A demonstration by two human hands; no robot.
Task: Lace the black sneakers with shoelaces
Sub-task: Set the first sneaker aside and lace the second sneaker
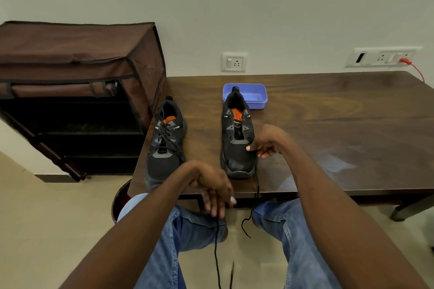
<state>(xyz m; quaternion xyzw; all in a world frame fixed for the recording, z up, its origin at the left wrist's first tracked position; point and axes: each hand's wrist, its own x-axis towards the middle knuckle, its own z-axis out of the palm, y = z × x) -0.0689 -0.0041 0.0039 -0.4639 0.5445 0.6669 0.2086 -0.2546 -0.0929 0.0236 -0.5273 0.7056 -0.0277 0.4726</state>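
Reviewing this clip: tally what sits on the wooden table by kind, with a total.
Black sneakers: 2, the laced sneaker on the left and the unlaced sneaker on the right
Blue plastic trays: 1, the tray behind the unlaced one
Total on the table: 3

A blue plastic tray [258, 98] sits on the dark wooden counter [328, 124] near the wall, a brown fabric shoe rack [77, 73] stands beside the counter, and two white wall sockets [233, 62] [382, 57] are mounted above, one holding a red plug [405, 61].
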